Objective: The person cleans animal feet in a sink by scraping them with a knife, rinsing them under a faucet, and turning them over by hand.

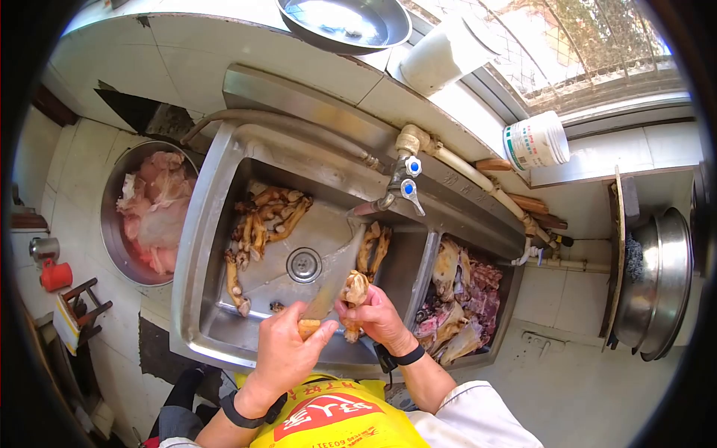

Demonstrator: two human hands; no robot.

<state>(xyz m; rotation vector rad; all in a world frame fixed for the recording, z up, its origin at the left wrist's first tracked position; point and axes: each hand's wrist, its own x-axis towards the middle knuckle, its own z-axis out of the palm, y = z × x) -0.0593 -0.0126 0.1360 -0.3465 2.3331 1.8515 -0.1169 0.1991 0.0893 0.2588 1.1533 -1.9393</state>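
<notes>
My left hand [287, 347] is closed around the wooden handle of a knife [323, 302], its blade slanting up toward the tap. In my right hand [379, 319] a yellowish-brown animal foot [355, 287] is gripped, its thick end up, close beside the blade. Both hands are over the near edge of the large steel sink basin [295, 322]. Inside that basin, a pile of singed animal feet [261, 224] lies at the far left, and one more foot [235, 284] lies along the left wall. Two feet [373, 248] rest on the right side, past my right hand.
The smaller right basin holds raw meat and bony pieces [459, 310]. A valve tap [403, 179] stands behind the divider. On the floor at left is a metal pot of pale meat [157, 213]. A pan [347, 26] and white buckets [536, 140] sit along the ledge.
</notes>
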